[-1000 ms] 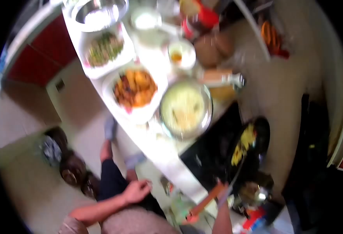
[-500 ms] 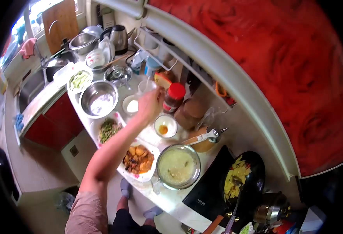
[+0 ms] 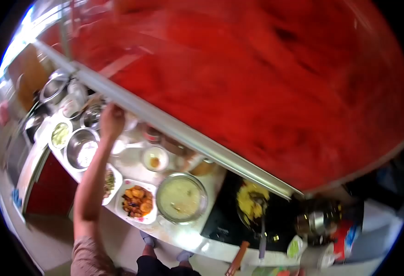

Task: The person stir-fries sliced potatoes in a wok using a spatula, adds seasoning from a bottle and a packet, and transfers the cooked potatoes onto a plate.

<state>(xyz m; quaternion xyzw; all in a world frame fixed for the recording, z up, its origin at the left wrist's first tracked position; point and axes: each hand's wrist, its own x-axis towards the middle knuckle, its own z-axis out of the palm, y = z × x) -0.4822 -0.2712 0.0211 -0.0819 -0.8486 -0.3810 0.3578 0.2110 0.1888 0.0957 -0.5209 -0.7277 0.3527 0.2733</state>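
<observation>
My left hand (image 3: pixel 113 120) reaches up the counter, just under the edge of the red cabinet, beside a metal bowl with utensils (image 3: pixel 91 116). Its fingers are blurred and partly hidden, so whether they hold anything is unclear. My right hand is out of view. Below my left hand lie a steel bowl (image 3: pixel 81 148) and a small bowl with something orange in it (image 3: pixel 154 159). A wok with yellow food (image 3: pixel 251 200) sits on the black cooktop (image 3: pixel 221 230), a ladle (image 3: pixel 262 239) resting in it. The wooden handle (image 3: pixel 238 257) points toward the front edge.
The red cabinet (image 3: pixel 238 92) fills the upper view, its metal edge (image 3: pixel 183 126) low over the counter. Near the front are a dish of browned chunks (image 3: pixel 137 201), a partly covered green dish (image 3: pixel 109 184) and a glass pot of pale liquid (image 3: pixel 180 198). A kettle (image 3: pixel 319 221) stands right.
My left hand has gone from beside the red-lidded jar to the bowls farther left. The view has shifted, so the cabinet covers more of it. My right hand, visible a second ago, is gone.
</observation>
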